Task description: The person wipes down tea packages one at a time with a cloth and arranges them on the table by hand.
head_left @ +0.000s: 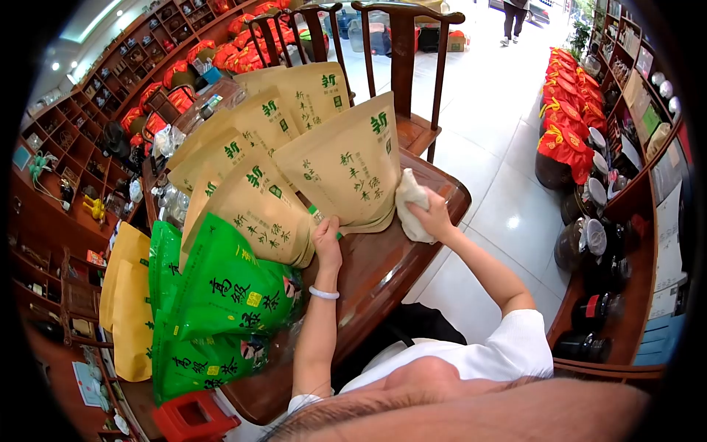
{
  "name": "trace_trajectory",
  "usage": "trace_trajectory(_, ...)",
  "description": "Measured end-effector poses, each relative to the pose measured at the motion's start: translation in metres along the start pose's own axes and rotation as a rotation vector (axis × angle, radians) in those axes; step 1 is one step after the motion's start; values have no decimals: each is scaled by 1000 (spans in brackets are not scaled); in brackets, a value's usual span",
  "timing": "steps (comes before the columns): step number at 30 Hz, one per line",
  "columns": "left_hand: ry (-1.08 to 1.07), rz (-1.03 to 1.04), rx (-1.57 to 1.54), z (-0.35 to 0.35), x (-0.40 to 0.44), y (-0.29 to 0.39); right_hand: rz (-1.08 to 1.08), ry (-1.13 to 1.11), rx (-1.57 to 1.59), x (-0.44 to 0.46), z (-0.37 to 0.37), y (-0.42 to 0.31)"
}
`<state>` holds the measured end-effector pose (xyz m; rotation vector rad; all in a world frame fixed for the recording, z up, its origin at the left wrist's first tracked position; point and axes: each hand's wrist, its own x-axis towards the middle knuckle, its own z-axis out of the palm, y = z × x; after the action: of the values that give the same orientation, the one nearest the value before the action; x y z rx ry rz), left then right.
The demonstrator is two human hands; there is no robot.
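Our hands are apart: the right hand (433, 215) clasps the cloth (411, 200) at the edge of the tabletop (389, 267), just beside a tan bag (345, 173), while the left hand (327, 241) is curled round a small green item (315, 212). We probably do best pressing the cloth lightly and flat, without nudging the bag.

White short sleeve (524, 340), pale bangle (324, 294)

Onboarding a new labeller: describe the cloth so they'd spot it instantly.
Find the brown table, then the right hand at its edge. That hand holds the cloth. Unlike the printed tan bag beside it, the cloth is white and crumpled.
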<state>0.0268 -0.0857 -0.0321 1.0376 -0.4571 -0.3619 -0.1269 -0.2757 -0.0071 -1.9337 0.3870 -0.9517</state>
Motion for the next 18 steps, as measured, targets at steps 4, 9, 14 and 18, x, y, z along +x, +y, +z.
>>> trace_trajectory(4,-12,-41,17,-3,4,-1,-35,248,155,29,-14,-22)
trace_trajectory(9,-47,-40,-25,-4,1,3,-436,304,78,55,-4,-70)
trace_trajectory(14,-31,-44,-5,-9,2,2,-738,-157,-269,19,40,-36)
trace_trajectory(18,32,-30,11,11,-1,13,-513,-481,-327,-8,27,-20)
